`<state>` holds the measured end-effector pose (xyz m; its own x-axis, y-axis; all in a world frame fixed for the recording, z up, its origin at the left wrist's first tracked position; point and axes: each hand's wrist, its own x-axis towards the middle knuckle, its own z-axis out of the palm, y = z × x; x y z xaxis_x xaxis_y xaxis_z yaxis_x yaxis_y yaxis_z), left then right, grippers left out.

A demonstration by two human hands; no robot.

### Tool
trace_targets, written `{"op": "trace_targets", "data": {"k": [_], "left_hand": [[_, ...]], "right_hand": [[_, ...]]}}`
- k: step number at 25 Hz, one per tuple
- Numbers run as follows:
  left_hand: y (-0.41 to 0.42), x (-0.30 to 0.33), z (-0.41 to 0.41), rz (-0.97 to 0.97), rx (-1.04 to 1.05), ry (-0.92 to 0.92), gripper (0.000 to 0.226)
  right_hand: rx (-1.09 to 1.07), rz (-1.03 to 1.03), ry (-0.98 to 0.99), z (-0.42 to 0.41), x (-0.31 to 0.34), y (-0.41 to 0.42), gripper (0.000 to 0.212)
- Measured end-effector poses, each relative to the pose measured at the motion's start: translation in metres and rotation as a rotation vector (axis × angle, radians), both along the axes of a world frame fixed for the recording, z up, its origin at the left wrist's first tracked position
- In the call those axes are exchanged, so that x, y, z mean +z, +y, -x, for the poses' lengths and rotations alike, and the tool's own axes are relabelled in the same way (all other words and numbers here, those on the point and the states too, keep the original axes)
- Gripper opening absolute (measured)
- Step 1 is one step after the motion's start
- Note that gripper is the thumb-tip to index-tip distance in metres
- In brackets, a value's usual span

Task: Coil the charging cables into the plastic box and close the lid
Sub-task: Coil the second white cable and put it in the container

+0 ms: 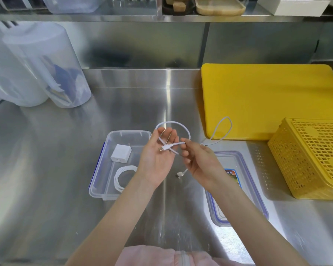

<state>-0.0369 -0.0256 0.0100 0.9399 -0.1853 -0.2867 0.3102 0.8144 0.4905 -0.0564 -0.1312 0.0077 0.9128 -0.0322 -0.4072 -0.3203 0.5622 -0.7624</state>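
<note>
the person's left hand (158,156) is held palm up above the steel counter (52,169), its fingers loosely spread and slightly curled, with a white charging cable (176,124) lying across the palm – the plug end rests near the base of the fingers. the right hand (201,160) sits just beside it, thumb and forefinger pinching the same cable a little past the plug, the other fingers curled under. from the hands the cable arcs up in a loop, and another stretch of it runs right to a smaller loop at the edge of the yellow cutting board (267,96); its far plug hangs below the right hand, near the counter. under the left wrist stands the clear plastic box (104,156), open, holding a white charger block (121,153) and 1 already coiled white cable (123,177) – the two lie apart inside it. the box's lid (246,169), clear with a blue seal, lies flat on the counter under the right forearm. a yellow basket (311,156) stands upside down at the right, touching the cutting board's near edge.
</note>
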Motion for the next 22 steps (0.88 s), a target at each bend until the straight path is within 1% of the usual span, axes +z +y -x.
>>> {"op": "trace_targets", "data": {"k": [3, 5, 7, 8, 9, 10, 11, 12, 13, 15, 17, 19, 21, 22], "left_hand": [[-0.002, 0.002, 0.003, -0.073, 0.002, -0.062, 0.029], [0.001, 0.002, 0.002, -0.100, 0.013, -0.098, 0.032], [0.008, 0.001, -0.001, -0.128, 0.013, -0.077, 0.033], [0.011, 0.000, -0.002, -0.152, 0.003, -0.062, 0.032], [0.013, 0.000, -0.003, -0.179, -0.008, -0.048, 0.032], [0.015, -0.001, -0.003, -0.197, -0.015, -0.038, 0.032], [0.016, -0.001, -0.003, -0.205, -0.018, -0.034, 0.032], [0.017, -0.001, -0.004, -0.203, -0.019, -0.036, 0.032], [0.018, 0.000, -0.005, -0.195, -0.023, -0.040, 0.031], [0.018, 0.001, -0.005, -0.162, -0.052, -0.047, 0.030], [0.017, 0.004, -0.003, -0.084, -0.099, -0.063, 0.029], [0.017, 0.005, 0.000, -0.052, -0.134, -0.111, 0.031], [0.013, 0.003, 0.002, -0.146, -0.145, -0.201, 0.029], [0.011, 0.002, 0.002, -0.254, -0.144, -0.270, 0.024]], "right_hand": [[0.053, 0.142, -0.030, 0.005, -0.007, 0.009, 0.022], [0.087, 0.274, -0.032, 0.008, -0.013, 0.012, 0.023], [0.134, 0.526, -0.024, 0.009, -0.017, 0.013, 0.017], [0.140, 0.692, -0.038, 0.010, -0.018, 0.013, 0.007], [0.110, 0.871, -0.094, 0.012, -0.020, 0.013, 0.013], [0.048, 1.021, -0.205, 0.015, -0.024, 0.013, 0.028], [0.009, 1.119, -0.354, 0.017, -0.026, 0.011, 0.039], [0.025, 1.174, -0.481, 0.018, -0.027, 0.011, 0.041], [0.102, 1.198, -0.563, 0.019, -0.028, 0.013, 0.037], [0.249, 1.293, -0.618, 0.021, -0.033, 0.014, 0.024], [0.206, 1.337, -0.622, 0.019, -0.036, 0.012, 0.016], [0.117, 1.299, -0.571, 0.016, -0.034, 0.012, 0.016], [0.070, 1.235, -0.519, 0.014, -0.033, 0.012, 0.015], [0.062, 1.205, -0.504, 0.013, -0.032, 0.012, 0.015]]}}
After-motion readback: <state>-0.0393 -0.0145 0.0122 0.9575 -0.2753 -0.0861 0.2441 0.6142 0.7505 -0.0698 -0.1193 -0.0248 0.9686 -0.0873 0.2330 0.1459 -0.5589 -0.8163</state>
